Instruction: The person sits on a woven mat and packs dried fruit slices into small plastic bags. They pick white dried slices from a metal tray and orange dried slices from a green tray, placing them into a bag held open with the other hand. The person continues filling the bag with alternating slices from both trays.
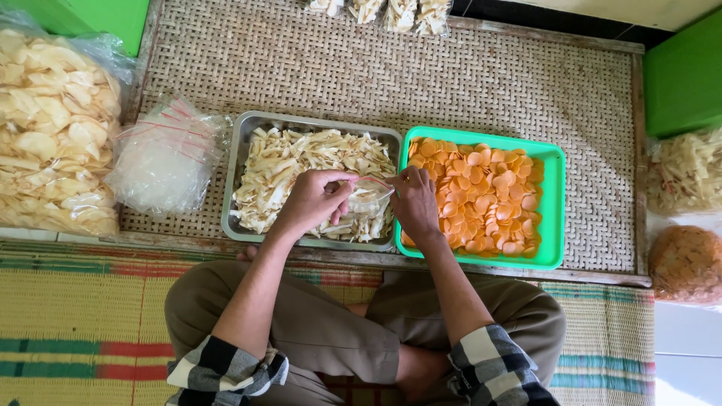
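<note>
Big clear plastic sack of pale cream crackers (53, 128) sits at far left, partly cut off by the frame edge. Just right of it lies a stack of empty clear zip bags w/ red seal strips (167, 156). Top edge: a row of small filled clear packets (391, 13), only their lower ends in view. Right edge: clear bag of pale strip chips (688, 171) above a clear bag of brownish round crackers (686, 263), both cut off. Green boxes at top left and right corners, mostly out of frame; no labels legible anywhere.

Left hand (312, 201) & right hand (414, 201) hold one small clear plastic zip bag (368, 194) between them, each pinching a side of its mouth w/ narrow fingertip grip. Bag is see-through, thin red line along the top, hard to tell how full it is. It hovers over the right end of the rectangular metal tray of pale strip chips (239, 150), just beside the green plastic tray of orange round chips (555, 162). Both trays rest on a woven rattan mat (451, 83).
</note>
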